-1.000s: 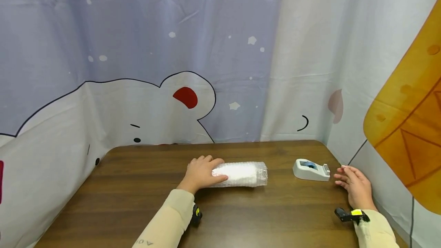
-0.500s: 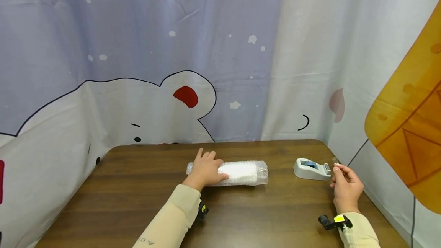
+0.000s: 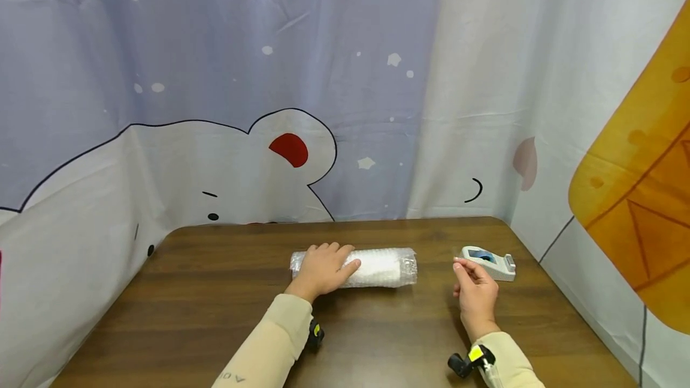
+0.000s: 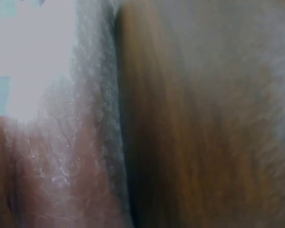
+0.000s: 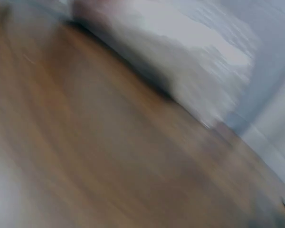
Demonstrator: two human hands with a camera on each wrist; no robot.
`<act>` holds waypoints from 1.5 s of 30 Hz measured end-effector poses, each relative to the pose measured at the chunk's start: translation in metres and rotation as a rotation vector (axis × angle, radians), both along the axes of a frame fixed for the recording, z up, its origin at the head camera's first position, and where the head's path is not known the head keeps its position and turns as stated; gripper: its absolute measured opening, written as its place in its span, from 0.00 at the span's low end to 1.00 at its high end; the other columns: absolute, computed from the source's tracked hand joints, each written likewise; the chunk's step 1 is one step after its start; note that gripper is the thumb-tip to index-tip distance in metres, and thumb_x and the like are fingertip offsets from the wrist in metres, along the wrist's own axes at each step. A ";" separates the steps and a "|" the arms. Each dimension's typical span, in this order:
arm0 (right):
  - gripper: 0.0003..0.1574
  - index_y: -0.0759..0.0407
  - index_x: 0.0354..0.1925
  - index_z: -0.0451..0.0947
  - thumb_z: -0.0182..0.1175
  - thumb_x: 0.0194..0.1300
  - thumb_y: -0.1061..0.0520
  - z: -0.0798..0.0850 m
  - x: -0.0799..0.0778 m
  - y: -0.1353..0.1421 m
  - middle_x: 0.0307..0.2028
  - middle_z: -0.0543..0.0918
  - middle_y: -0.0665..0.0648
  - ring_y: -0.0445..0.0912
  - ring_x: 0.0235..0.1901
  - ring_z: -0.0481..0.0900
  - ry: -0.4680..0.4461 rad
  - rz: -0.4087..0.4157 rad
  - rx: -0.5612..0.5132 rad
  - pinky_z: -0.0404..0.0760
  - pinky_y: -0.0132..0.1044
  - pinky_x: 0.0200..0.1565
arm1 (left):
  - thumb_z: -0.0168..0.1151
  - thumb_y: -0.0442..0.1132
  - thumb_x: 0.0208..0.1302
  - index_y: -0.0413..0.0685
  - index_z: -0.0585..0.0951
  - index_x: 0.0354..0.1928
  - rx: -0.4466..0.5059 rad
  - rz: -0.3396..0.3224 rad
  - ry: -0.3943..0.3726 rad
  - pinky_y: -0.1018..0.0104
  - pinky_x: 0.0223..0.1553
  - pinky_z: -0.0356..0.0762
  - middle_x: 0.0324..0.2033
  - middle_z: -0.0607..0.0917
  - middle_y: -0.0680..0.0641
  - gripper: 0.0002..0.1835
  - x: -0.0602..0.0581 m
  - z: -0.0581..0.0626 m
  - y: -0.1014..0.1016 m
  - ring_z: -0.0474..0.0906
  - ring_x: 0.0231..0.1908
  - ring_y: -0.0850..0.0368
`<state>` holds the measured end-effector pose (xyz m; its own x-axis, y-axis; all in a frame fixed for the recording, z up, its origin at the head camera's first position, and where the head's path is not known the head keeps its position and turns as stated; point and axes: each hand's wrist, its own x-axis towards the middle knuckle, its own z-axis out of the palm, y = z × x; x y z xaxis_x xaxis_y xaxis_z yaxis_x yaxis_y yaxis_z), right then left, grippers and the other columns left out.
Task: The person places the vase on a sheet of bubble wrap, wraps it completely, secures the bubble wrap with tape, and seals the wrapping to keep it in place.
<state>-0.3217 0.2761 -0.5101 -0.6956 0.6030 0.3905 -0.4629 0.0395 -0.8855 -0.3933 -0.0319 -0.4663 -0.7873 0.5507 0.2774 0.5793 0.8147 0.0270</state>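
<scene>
A bubble-wrapped roll [image 3: 380,268] lies sideways on the table, pale inside, with clear crinkled ends. Across its left half rests my left hand [image 3: 322,269], fingers spread over the top and thumb along the near side. The left wrist view shows the bubble wrap [image 4: 66,142] very close up. My right hand [image 3: 477,295] is raised between the roll and the tape dispenser, pinching a small clear piece of tape [image 3: 455,255] between thumb and forefinger. The tape is hardly visible. In the blurred right wrist view, the wrapped roll [image 5: 194,52] appears at the top.
A white tape dispenser [image 3: 501,268] with a blue core stands at the right of the brown wooden table [image 3: 215,304], just behind my right hand. A printed curtain [image 3: 377,106] hangs along the back and right edges.
My right hand has moved left from beyond the dispenser to in front of its left end, carrying the tape. My left hand has shifted slightly on the roll, which stays in place.
</scene>
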 end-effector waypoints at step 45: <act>0.17 0.72 0.47 0.76 0.58 0.61 0.62 0.020 0.027 -0.177 0.30 0.79 0.59 0.39 0.12 0.67 -0.312 0.464 -0.220 0.69 0.29 0.15 | 0.25 0.71 0.62 0.59 0.75 0.55 0.056 0.020 0.105 0.47 0.47 0.67 0.46 0.79 0.52 0.37 0.005 -0.007 -0.001 0.75 0.47 0.50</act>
<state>-0.2942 0.0993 -0.4897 -0.9672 0.2525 0.0260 -0.1049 -0.3039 -0.9469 -0.3882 -0.0327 -0.4729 -0.7629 0.5167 0.3886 0.5651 0.8249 0.0126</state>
